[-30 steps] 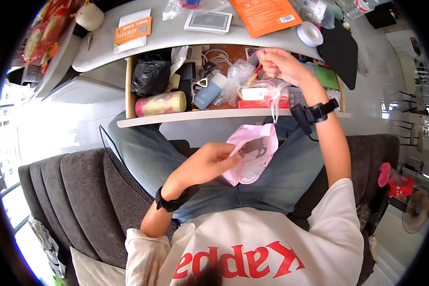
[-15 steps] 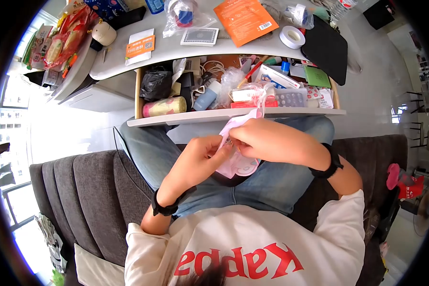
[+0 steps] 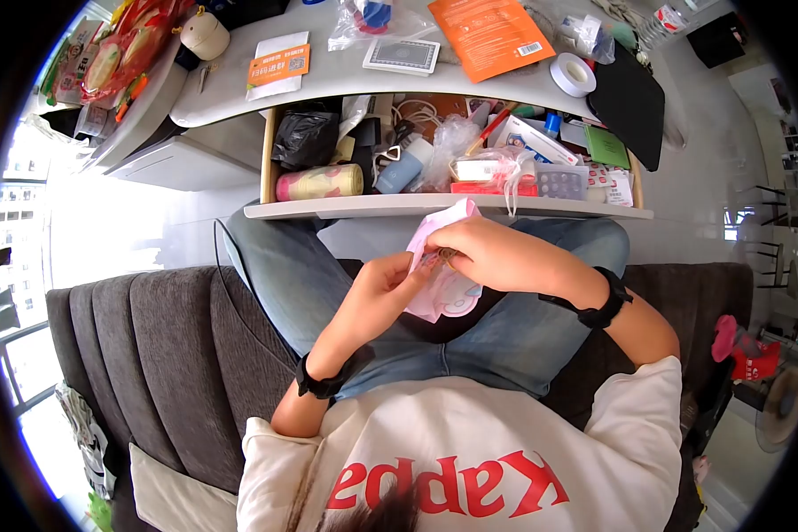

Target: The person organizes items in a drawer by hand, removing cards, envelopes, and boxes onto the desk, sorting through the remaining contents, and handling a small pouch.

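Above my lap, between my knees, a thin pink bag point(image 3: 438, 297) with a pale printed pattern hangs between my hands. My left hand point(image 3: 387, 288) pinches its left edge between thumb and fingers. Closed at the bag's upper right side, my right hand point(image 3: 481, 253) has its fingertips on a small brownish, coiled-looking thing point(image 3: 446, 254). That thing is too small and partly covered for me to name. The bag's top sticks up past my fingers, near the drawer front.
Just ahead, an open drawer point(image 3: 346, 208) holds a yellow-pink roll point(image 3: 320, 183), a black plastic bag point(image 3: 306, 136), a blister pack point(image 3: 562, 182) and boxes. On the desk lie a card deck point(image 3: 401, 56), an orange packet point(image 3: 492, 37), a tape roll point(image 3: 573, 74) and a black mat point(image 3: 627, 105).
The view has shifted a little, so the desk and drawer sit slightly further right and higher. My right fingers have shifted, and the small brownish thing shows more clearly now.
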Motion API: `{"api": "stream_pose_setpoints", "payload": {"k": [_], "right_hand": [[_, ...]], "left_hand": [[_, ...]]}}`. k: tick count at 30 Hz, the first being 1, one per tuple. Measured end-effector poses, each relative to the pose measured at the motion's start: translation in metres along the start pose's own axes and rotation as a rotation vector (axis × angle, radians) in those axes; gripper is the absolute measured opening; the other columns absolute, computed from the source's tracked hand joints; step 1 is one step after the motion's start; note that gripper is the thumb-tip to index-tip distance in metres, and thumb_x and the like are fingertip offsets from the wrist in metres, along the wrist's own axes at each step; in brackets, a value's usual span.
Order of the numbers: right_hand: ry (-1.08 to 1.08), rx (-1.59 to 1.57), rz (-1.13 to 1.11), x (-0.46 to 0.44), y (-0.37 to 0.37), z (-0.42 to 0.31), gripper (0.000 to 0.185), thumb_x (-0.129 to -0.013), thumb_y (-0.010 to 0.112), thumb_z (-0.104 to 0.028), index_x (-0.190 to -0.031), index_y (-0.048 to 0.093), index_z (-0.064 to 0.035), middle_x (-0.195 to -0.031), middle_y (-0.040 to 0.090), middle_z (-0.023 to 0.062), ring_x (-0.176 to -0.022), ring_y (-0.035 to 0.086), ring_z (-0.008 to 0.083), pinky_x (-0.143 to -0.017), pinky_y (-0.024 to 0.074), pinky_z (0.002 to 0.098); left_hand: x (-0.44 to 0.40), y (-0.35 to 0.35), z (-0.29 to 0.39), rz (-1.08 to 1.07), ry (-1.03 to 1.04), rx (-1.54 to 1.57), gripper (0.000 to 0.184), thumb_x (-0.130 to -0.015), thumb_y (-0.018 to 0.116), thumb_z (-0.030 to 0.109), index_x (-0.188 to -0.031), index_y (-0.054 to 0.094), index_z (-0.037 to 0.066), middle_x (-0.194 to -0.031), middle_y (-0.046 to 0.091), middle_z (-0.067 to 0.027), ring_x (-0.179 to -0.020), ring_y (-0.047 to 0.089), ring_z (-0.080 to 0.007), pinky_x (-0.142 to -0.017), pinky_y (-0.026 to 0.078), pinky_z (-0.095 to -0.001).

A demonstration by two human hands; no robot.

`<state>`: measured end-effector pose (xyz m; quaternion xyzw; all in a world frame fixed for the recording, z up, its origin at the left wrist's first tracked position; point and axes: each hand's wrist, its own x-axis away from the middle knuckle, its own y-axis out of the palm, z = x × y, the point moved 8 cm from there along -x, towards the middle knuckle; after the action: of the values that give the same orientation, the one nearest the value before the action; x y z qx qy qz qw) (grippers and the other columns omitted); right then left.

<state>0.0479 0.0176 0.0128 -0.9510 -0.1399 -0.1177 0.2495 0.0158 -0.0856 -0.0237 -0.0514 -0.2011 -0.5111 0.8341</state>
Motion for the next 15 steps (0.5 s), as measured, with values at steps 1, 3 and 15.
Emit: {"api": "stream_pose_setpoints", "payload": {"k": [1,3,15], "right_hand": [[0.02,-0.021,-0.011,-0.001,0.0,0.0,0.025,-0.08,0.05,0.004,-0.104,0.057,0.0015,-0.098,0.061,0.0178,-0.092,0.059,0.0318,-0.08,0.046,0.0367],[0.029,-0.018,0.02,0.0,-0.002,0.003,0.025,-0.081,0.049,0.003,-0.105,0.057,0.0012,-0.097,0.061,0.0175,-0.09,0.059,0.0311,-0.078,0.0463,0.0364],[0.096,0.138,0.029,0.007,0.004,0.018,0.019,-0.074,0.049,0.005,-0.089,0.06,0.0025,-0.086,0.063,0.0164,-0.082,0.06,0.0332,-0.074,0.0471,0.0381]], "left_hand": [[-0.001,-0.001,-0.004,-0.007,0.009,-0.005,0.023,-0.092,0.053,0.016,-0.087,0.058,-0.006,-0.07,0.05,0.0039,-0.065,0.04,-0.0025,-0.054,0.036,-0.0214],[-0.002,-0.001,-0.005,-0.012,0.024,-0.013,0.023,-0.092,0.053,0.016,-0.085,0.057,-0.006,-0.069,0.05,0.0038,-0.065,0.04,-0.0027,-0.054,0.036,-0.0218],[-0.006,0.006,-0.024,-0.052,0.038,-0.021,0.024,-0.092,0.053,0.018,-0.082,0.056,-0.005,-0.065,0.046,0.0045,-0.061,0.037,-0.0035,-0.051,0.032,-0.0234]]}}
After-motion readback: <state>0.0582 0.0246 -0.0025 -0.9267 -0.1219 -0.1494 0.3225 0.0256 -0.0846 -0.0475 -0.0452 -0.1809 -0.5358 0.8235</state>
